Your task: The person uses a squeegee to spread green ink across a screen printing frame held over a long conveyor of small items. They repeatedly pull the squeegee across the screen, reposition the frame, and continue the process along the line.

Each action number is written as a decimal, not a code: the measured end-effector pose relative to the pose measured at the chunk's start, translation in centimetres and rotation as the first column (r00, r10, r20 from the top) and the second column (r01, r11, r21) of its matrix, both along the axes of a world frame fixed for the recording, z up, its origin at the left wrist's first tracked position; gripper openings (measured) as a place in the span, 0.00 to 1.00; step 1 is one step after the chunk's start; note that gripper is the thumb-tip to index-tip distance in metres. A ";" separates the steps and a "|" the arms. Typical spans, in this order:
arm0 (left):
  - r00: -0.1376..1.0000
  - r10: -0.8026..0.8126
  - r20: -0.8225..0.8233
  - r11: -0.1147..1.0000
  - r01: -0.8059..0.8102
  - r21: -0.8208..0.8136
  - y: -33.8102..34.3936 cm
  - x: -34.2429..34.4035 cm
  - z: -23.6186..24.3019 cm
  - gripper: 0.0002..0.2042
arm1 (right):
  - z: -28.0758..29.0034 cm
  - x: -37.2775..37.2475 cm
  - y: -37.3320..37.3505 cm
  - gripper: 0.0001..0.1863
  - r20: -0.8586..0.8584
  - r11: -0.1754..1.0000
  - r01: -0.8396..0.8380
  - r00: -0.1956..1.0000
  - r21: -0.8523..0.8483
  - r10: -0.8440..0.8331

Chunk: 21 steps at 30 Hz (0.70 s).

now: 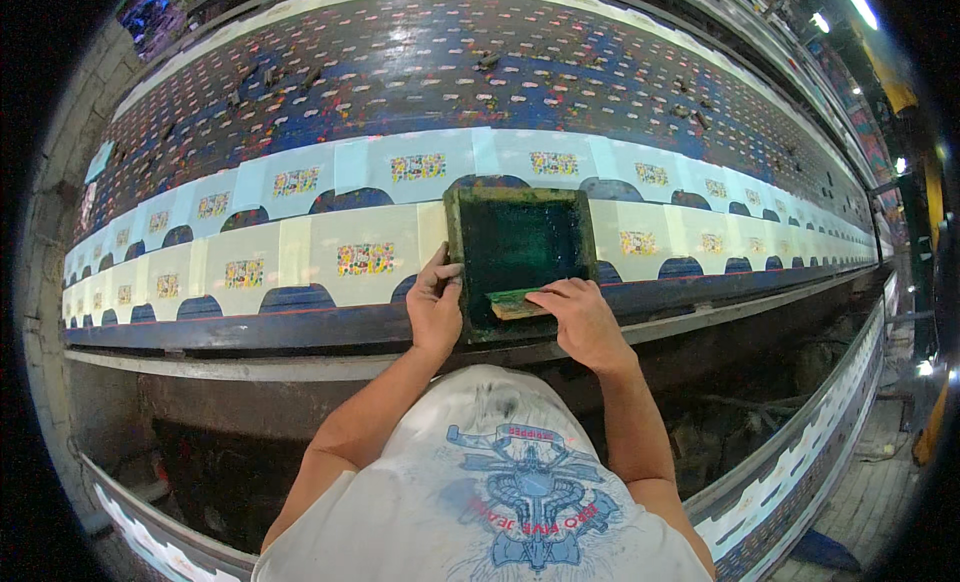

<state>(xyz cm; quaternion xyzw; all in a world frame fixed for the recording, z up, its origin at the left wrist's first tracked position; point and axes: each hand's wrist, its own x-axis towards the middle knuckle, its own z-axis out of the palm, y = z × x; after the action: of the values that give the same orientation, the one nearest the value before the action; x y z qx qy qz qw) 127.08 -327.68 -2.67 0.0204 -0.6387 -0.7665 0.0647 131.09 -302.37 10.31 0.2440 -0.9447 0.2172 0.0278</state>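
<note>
A dark screen-printing frame (520, 196) lies over the row of pale yellow cut fabric pieces (300, 244), in front of me. Its mesh is dark green, wet-looking with ink. My left hand (436, 300) grips the left side of the frame, with fingers along its outer edge. Inside the frame, near its front edge, my right hand (582, 320) holds a green-stained squeegee (515, 304) by its right end. The squeegee lies crosswise on the mesh. Printed colourful rectangles show on the fabric pieces to both sides; what lies under the frame is hidden.
Behind the yellow row runs a row of light blue pieces (345, 167) with similar prints. Farther back, the long dark table (390, 92) carries small pale marks and scattered dark lumps. A metal rail (250, 366) edges the near side. Another printing table (790, 492) stands behind me at right.
</note>
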 end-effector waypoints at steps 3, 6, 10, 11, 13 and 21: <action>1.000 0.013 0.002 0.994 -0.013 0.104 0.4 0.0 0.1 0.12 | 0.5 0.0 0.1 0.27 0.046 1.000 0.011 0.999 -0.001 -0.011; 1.000 0.003 0.026 0.999 -0.004 0.035 0.5 -0.1 0.6 0.13 | 0.5 0.6 0.4 0.28 0.083 1.000 0.028 0.996 -0.009 -0.027; 0.999 0.032 0.009 0.999 -0.032 -0.003 1.1 -0.1 0.5 0.15 | 0.7 1.6 0.3 0.24 0.123 0.999 0.027 0.992 -0.023 -0.024; 0.999 0.038 0.000 0.998 -0.038 -0.044 1.2 -0.1 0.6 0.16 | 0.9 1.9 0.2 0.23 0.142 0.999 0.026 0.990 -0.029 -0.022; 0.999 0.031 -0.039 0.981 -0.037 -0.188 1.2 0.1 1.3 0.19 | 0.6 2.5 -0.1 0.22 0.120 1.000 0.018 0.993 -0.021 -0.015; 0.970 -0.001 -0.244 0.871 -0.119 -0.476 1.1 0.7 3.1 0.18 | 0.4 1.1 -0.3 0.31 -0.105 0.996 -0.016 0.994 0.083 0.025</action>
<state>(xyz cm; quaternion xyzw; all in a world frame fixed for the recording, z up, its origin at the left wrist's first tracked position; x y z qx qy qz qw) 127.73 -326.59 0.39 -0.0683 -0.7979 -0.5753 0.1669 132.20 -302.63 10.73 0.2658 -0.9475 0.1655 0.0657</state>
